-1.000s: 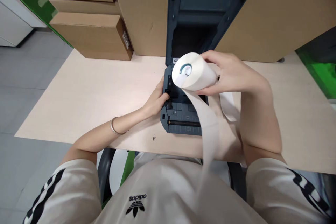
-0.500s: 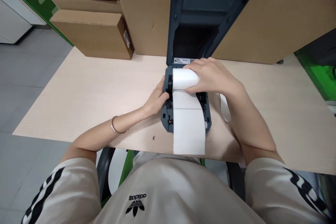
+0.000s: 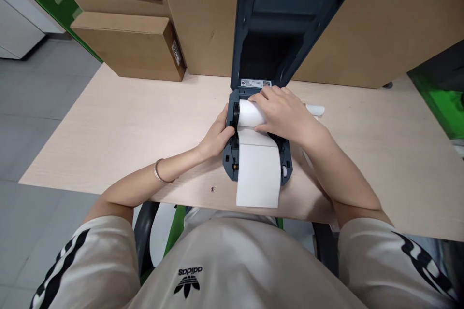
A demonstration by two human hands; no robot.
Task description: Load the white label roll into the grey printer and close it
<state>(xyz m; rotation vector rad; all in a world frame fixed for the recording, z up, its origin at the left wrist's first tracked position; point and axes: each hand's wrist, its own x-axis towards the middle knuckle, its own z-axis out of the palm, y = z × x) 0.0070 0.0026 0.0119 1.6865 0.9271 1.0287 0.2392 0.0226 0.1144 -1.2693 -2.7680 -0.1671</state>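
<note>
A dark blue-grey label printer (image 3: 229,157) stands on the table with its lid (image 3: 282,19) raised. In its bay lies a white label roll (image 3: 250,113), and a strip of blank labels (image 3: 258,174) runs from it over the printer's front. My right hand (image 3: 284,111) is wrapped over the right part of the roll, thumb at its near side; its palm side is hidden. My left hand (image 3: 217,137) grips the printer's left side, thumb on the upper edge and fingers down the outside.
Brown cardboard boxes (image 3: 199,24) stand along the table's back, with a smaller flat box (image 3: 123,48) at the left. A white rolled piece (image 3: 314,110) lies right of the printer, partly behind my right hand. The pale wooden table (image 3: 145,116) ends just before my body.
My right hand has moved slightly left and down with the roll, covering more of it. The label strip's free end has shifted a little left and up. My left hand stays put.
</note>
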